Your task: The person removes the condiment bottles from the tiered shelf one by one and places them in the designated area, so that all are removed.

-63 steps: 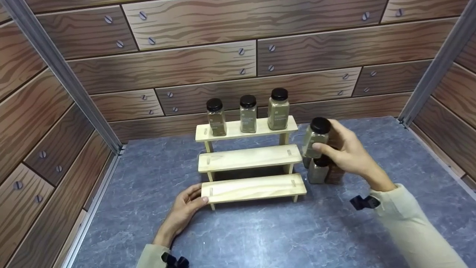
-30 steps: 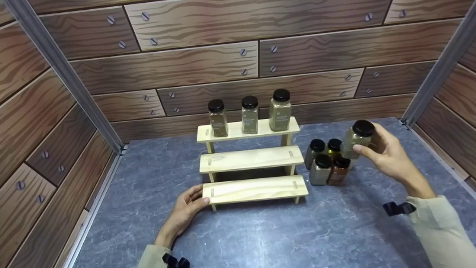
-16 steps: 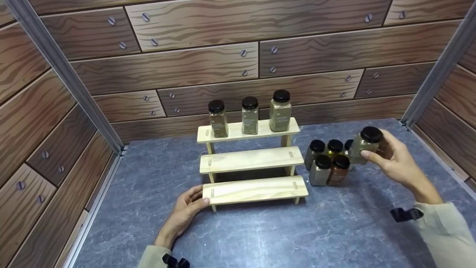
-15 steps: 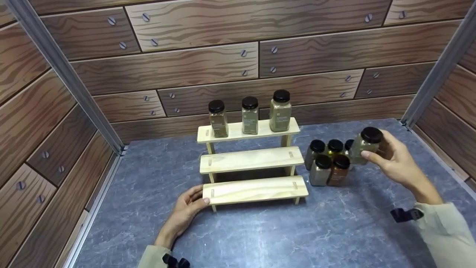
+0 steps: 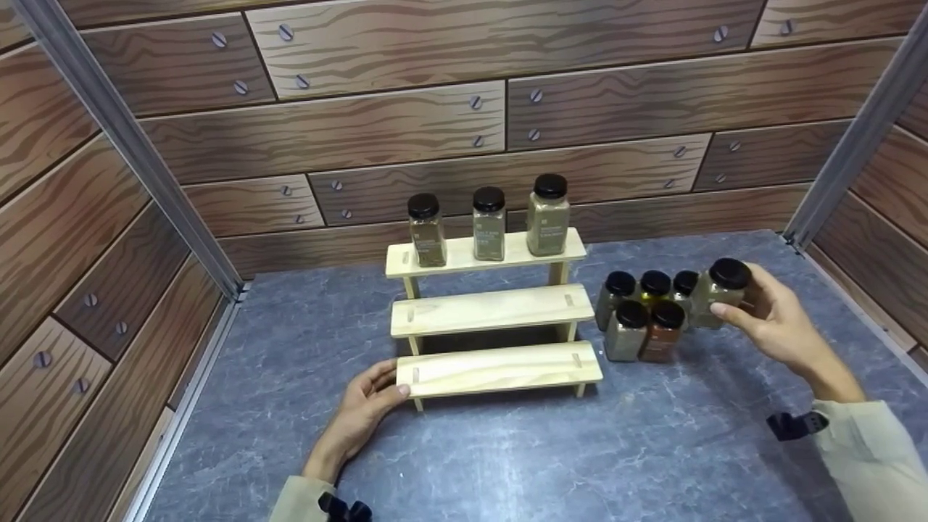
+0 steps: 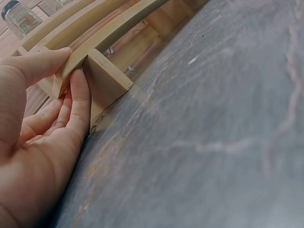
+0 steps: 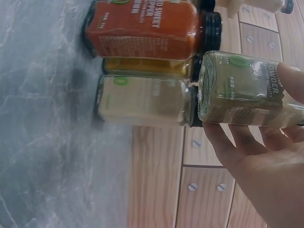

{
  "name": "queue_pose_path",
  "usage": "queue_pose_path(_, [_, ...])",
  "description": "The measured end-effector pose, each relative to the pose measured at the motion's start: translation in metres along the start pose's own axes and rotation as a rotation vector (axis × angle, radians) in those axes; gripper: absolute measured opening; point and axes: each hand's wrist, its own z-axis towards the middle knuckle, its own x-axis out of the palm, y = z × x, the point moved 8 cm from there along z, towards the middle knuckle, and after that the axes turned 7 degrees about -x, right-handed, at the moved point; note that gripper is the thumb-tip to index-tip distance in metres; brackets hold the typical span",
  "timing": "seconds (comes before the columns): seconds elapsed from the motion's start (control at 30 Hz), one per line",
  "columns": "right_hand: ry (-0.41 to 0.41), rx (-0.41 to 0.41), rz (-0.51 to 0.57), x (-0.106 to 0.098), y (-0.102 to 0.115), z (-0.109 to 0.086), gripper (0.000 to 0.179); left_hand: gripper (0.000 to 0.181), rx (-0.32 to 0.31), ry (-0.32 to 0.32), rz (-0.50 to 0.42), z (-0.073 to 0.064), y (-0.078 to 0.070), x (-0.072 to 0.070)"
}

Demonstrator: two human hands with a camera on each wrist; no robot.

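Observation:
My right hand (image 5: 783,319) grips a spice jar (image 5: 718,297) with a black lid and greenish-tan powder inside, thumb on its near side. In the right wrist view the held jar (image 7: 247,90) is off the table, its base about level with the lids of the standing jars. Close beside it stand several jars, among them a red-orange one (image 5: 661,337) and a pale grey one (image 5: 626,337). My left hand (image 5: 359,409) pinches the left end of the lowest step of a three-step wooden rack (image 5: 500,370), thumb above and fingers below, clearer in the left wrist view.
On the rack's top step stand three black-lidded jars, the tallest jar (image 5: 549,221) at the right. The middle step (image 5: 493,310) lies below it. Wood-print walls (image 5: 406,123) enclose the blue-grey marbled tabletop (image 5: 471,464) at the back and sides.
My right hand has carried the jar rightward, from beside the rack to the right side of the jar group, lowering it slightly lately. My left hand stays on the rack.

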Motion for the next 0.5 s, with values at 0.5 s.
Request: queue_pose_path(0.5, [0.049,0.06,-0.055,0.005,-0.027,-0.02,0.051,0.067,-0.007,-0.007,-0.01,-0.001,0.001,-0.001])
